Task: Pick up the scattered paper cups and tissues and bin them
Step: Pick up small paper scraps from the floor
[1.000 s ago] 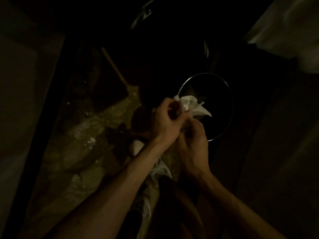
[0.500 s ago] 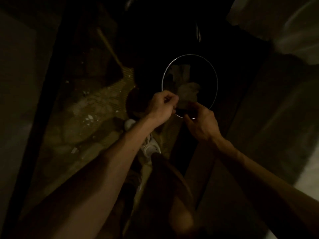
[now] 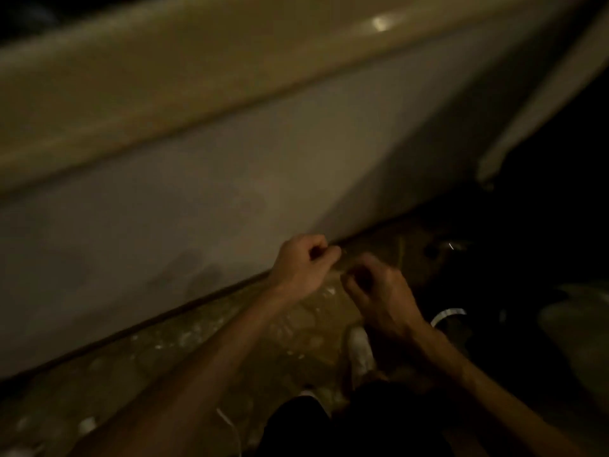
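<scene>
Dim, blurred floor (image 3: 204, 344) is running beside a pale wall (image 3: 197, 199); I'm seeing left hand (image 3: 301, 262) and right hand (image 3: 379, 291) curling loosely, fingers apparently empty. Cups, tissues, bin: can't tell where.

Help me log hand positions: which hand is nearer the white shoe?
Right. The right hand hangs just above the white shoe in the picture; the left hand is farther up and left.

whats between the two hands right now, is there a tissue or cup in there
In the head view, nothing shows between the left hand and right hand: only a dim, blurred stretch of speckled floor. No tissue or cup is visible there.
</scene>
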The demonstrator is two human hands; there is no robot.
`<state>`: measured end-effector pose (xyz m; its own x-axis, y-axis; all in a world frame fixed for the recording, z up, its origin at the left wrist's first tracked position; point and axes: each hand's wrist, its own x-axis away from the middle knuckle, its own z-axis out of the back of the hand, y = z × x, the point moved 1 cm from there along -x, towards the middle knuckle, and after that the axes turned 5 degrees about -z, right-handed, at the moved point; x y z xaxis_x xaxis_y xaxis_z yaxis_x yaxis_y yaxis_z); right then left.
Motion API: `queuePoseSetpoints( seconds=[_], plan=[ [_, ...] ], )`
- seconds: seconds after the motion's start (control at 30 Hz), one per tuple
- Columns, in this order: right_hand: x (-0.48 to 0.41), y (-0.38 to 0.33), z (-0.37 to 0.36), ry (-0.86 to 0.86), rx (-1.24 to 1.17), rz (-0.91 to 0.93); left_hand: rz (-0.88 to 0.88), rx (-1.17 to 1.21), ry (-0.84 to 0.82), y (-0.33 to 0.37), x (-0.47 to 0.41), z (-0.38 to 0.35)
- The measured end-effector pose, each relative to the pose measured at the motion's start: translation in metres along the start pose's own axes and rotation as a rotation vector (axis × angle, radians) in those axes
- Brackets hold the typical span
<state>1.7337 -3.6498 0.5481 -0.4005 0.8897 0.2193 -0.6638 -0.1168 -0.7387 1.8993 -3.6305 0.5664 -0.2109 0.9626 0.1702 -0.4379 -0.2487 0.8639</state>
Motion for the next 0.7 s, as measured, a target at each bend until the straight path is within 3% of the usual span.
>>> queuePoseSetpoints(
  seconds=[0.17, 0.27, 0.43, 0.5, 0.6, 0.7],
  plan=[
    [0.044, -0.207, -0.031, -0.269, -0.022, 0.434, -0.016, 0.138, 0.492, 0.062, 0.16, 0.196],
    [0.072, -0.309, -0.053, -0.436, -0.043, 0.665, -0.042, 0.127, 0.864, 0.08, 0.257, 0.27],
    [0.124, -0.417, -0.094, -0.736, -0.065, 0.959, -0.062, 0.128, 1.592, 0.097, 0.393, 0.305],
    [0.146, -0.439, -0.11, -0.849, -0.053, 1.052, -0.04, 0.12, 1.806, 0.101, 0.428, 0.295],
    [0.174, -0.454, -0.131, -0.992, -0.038, 1.176, 0.115, 0.05, 1.818, 0.108, 0.457, 0.274],
    [0.185, -0.45, -0.149, -1.155, 0.006, 1.276, 0.33, -0.012, 1.445, 0.107, 0.482, 0.245]
  ],
)
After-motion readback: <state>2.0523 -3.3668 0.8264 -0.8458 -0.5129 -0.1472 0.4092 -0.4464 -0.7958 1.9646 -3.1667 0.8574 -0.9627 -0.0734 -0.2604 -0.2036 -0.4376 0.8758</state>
